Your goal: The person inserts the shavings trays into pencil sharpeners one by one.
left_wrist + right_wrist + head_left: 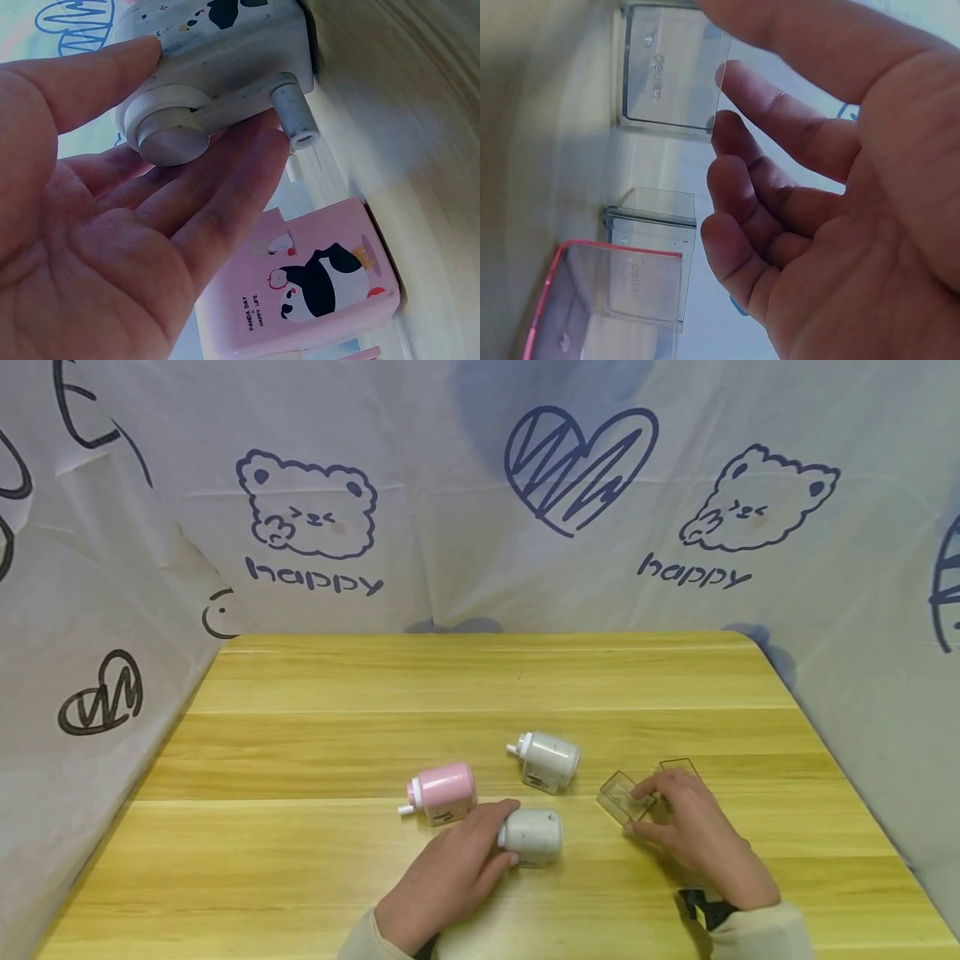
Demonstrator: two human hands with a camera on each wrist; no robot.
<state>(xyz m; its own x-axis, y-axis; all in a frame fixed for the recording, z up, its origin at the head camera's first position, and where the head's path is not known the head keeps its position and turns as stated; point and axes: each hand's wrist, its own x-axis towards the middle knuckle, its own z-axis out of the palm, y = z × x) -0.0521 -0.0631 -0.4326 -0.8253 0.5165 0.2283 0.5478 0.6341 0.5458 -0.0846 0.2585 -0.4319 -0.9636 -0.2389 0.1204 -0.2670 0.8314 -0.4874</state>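
**Near white sharpener (pixel 536 833) gripped, clear bin (pixel 617 795) pinched**

At four o'clock from the pink sharpener (pixel 446 787), the rigid, probably slick body is gripped crank-end by the left hand (pixel 456 864). Likely light and brittle, the bin is pinched by its walls at two o'clock by the right hand (pixel 696 827). Room is left toward the table's (pixel 480 681) twelve-o'clock edge.

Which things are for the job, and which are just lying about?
For the job now:
- held white sharpener, in the left hand
- held clear box, in the right hand

Lying about, though perhaps needed too:
- pink sharpener
- other white sharpener
- second clear box
- pink-rimmed box
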